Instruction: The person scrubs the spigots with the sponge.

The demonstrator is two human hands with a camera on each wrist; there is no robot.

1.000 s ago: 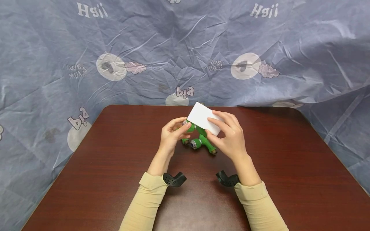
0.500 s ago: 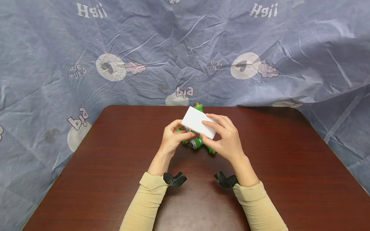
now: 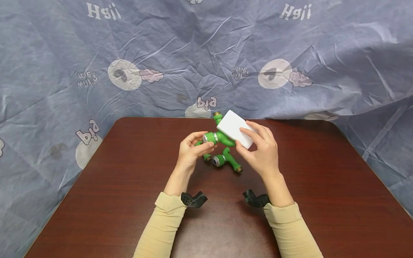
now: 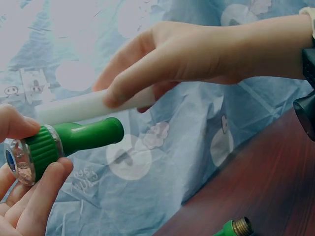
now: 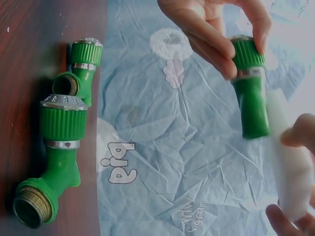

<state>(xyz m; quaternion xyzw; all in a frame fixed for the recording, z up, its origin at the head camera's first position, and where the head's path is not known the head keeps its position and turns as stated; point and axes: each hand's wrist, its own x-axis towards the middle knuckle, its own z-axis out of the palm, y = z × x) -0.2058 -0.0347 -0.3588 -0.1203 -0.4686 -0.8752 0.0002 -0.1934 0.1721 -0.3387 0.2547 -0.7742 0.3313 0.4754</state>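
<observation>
My left hand (image 3: pixel 188 152) pinches the ribbed knob of a green tap (image 3: pixel 226 139), held above the table. The tap's brass threaded end points away, and its spout points right. My right hand (image 3: pixel 265 152) grips a white block (image 3: pixel 233 125) that looks like a sponge, between thumb and fingers. In the head view the block covers part of the tap's body. From the left wrist, the block (image 4: pixel 74 107) lies along the far side of the tap (image 4: pixel 88 135). The right wrist view has the block (image 5: pixel 288 162) right beside the spout (image 5: pixel 253 108).
Two more green taps lie on the dark red-brown table (image 3: pixel 129 172) below my hands: one tap (image 3: pixel 227 159) in the middle, another tap (image 3: pixel 207 157) partly hidden behind my left hand. A blue printed cloth (image 3: pixel 180 46) hangs behind the table.
The white block went left and down across the tap, then back right and up, uncovering the knob and spout. My left hand keeps hold of the tap, whose knob shows again.
</observation>
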